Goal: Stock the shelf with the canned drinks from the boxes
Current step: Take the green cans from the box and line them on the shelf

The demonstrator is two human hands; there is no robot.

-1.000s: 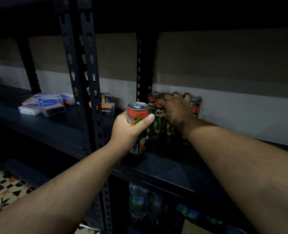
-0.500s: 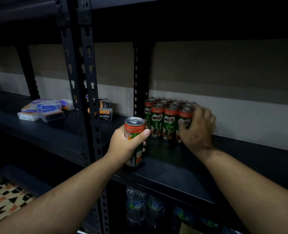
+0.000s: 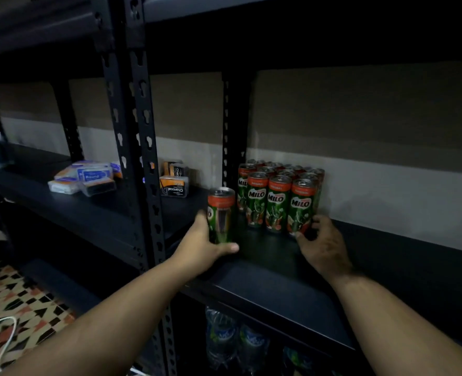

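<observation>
The left hand is gripping a Milo can to place it; the right hand's curled fingers are steadying the corner Milo can of the block.

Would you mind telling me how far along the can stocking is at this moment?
Done: a block of Milo cans stands upright at the back of the shelf, several rows deep. In hand: the left hand grips one more can just left of the block, while the right hand touches the front-right can. Left: setting this can down. No boxes show, so the remaining stock cannot be judged.
</observation>
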